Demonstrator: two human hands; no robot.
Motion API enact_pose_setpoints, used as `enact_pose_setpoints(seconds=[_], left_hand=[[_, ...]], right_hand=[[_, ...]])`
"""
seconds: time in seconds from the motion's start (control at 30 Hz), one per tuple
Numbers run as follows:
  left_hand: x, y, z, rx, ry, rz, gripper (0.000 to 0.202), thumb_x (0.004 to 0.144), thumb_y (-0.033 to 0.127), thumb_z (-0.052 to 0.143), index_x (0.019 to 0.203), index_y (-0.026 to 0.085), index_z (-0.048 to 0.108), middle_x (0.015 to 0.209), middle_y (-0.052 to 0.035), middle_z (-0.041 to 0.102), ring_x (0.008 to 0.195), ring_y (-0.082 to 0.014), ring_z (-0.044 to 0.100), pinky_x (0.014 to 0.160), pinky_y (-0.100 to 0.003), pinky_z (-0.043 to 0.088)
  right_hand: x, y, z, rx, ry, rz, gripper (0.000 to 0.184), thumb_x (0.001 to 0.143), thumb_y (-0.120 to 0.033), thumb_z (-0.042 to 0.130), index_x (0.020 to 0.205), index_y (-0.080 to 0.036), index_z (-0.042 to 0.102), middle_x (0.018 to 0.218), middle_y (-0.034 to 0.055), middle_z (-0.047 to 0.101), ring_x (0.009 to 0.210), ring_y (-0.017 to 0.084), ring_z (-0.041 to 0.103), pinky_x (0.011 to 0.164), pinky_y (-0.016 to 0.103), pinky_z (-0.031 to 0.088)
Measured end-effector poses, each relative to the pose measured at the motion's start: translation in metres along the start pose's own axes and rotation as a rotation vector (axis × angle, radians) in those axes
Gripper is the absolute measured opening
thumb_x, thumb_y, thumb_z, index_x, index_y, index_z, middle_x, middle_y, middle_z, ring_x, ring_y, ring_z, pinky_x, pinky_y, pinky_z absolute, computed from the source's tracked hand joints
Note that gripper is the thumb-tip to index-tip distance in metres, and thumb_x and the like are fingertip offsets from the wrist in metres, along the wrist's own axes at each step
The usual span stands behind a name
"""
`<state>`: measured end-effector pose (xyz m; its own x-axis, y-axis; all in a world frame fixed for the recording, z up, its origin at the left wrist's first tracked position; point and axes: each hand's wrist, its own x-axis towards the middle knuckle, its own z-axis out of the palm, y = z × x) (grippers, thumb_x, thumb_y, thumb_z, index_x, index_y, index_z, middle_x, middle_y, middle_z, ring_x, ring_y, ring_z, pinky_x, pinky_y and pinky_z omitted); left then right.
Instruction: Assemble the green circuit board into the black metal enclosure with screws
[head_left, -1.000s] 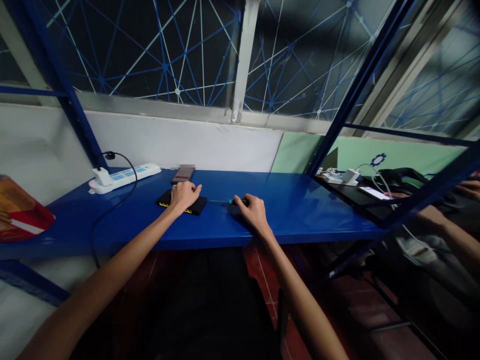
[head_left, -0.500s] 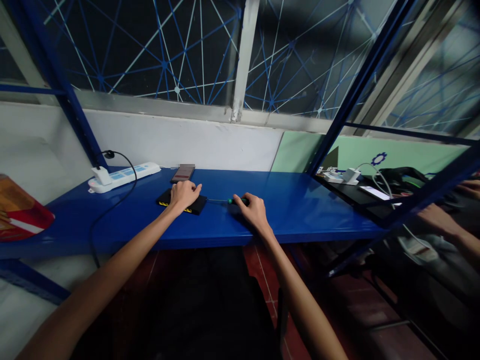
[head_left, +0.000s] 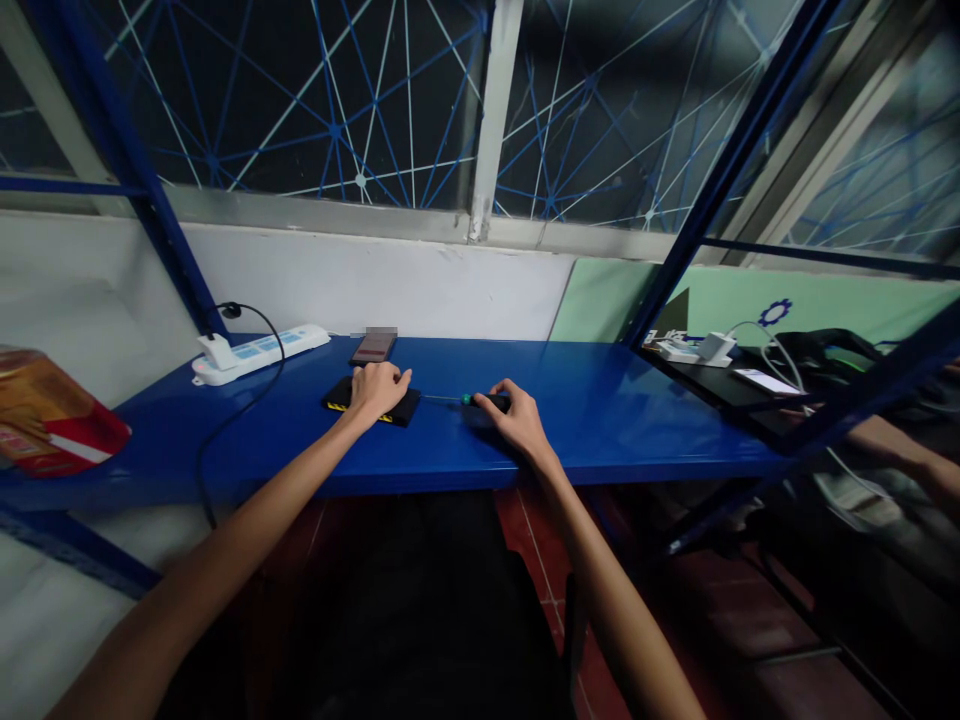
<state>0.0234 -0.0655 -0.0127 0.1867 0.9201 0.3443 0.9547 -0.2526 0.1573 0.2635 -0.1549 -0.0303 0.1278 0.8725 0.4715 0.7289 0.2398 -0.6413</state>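
A flat black network switch (head_left: pixel 406 407) with yellow ports along its near edge lies on the blue table (head_left: pixel 592 400). My left hand (head_left: pixel 377 388) grips it from above and covers its middle. In my right hand (head_left: pixel 516 412) is a screwdriver (head_left: pixel 472 400) with a green and black handle, held level between thumb and fingers. Its thin shaft points left, and the tip is at the right side of the switch; whether it sits in a screw is too small to tell.
Behind the switch lies a phone (head_left: pixel 375 345). A white power strip (head_left: pixel 262 353) with a black cable (head_left: pixel 232 405) is at the left, near a red and orange bag (head_left: pixel 60 415). On the right, a person's arm (head_left: pixel 892 440) reaches past a lit phone (head_left: pixel 765 381).
The whole view has shifted slightly, so things appear a little further right. My right hand has turned a little on the screwdriver handle; the left hand stays on the switch.
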Motion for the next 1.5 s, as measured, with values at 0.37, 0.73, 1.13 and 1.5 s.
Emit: enact_pose_setpoints(seconds=[0.37,0.73,1.13,1.5], left_hand=[[-0.0010,0.0001,0.0015,-0.004,0.000,0.032,0.047,0.092,0.046,0.041,0.065,0.018,0.068,0.066,-0.0115,0.067,0.074,-0.0279,0.064,0.079,-0.038,0.041],[-0.0026,-0.0009,0.0010,-0.037,-0.044,0.088,0.049,0.094,0.046,0.038,0.070,0.018,0.070,0.067,-0.0118,0.066,0.065,-0.0249,0.062,0.059,-0.031,0.040],[-0.0028,-0.0009,0.0005,-0.040,-0.037,0.083,0.043,0.093,0.044,0.041,0.080,0.019,0.073,0.073,-0.0122,0.069,0.069,-0.0257,0.064,0.055,-0.029,0.038],[-0.0037,-0.0008,-0.0002,-0.043,-0.061,0.101,0.048,0.095,0.045,0.037,0.073,0.018,0.072,0.067,-0.0117,0.067,0.063,-0.0244,0.062,0.054,-0.030,0.038]], right_hand=[[-0.0004,-0.0016,-0.0006,0.007,-0.045,0.002,0.035,0.083,-0.057,0.054,0.091,-0.024,0.056,0.063,-0.0035,0.055,0.059,0.016,0.050,0.057,0.025,0.031],[-0.0001,-0.0013,0.0019,-0.040,0.028,-0.033,0.047,0.084,-0.064,0.051,0.068,-0.020,0.057,0.059,-0.0015,0.054,0.058,0.013,0.048,0.056,0.025,0.029],[-0.0036,-0.0037,-0.0008,0.044,-0.049,-0.102,0.031,0.079,-0.046,0.061,0.099,-0.023,0.053,0.081,0.0008,0.065,0.064,0.016,0.053,0.062,0.025,0.037],[-0.0039,-0.0052,-0.0014,0.110,-0.013,-0.098,0.029,0.082,-0.051,0.058,0.086,-0.022,0.054,0.068,-0.0026,0.057,0.059,0.013,0.049,0.057,0.024,0.034]])
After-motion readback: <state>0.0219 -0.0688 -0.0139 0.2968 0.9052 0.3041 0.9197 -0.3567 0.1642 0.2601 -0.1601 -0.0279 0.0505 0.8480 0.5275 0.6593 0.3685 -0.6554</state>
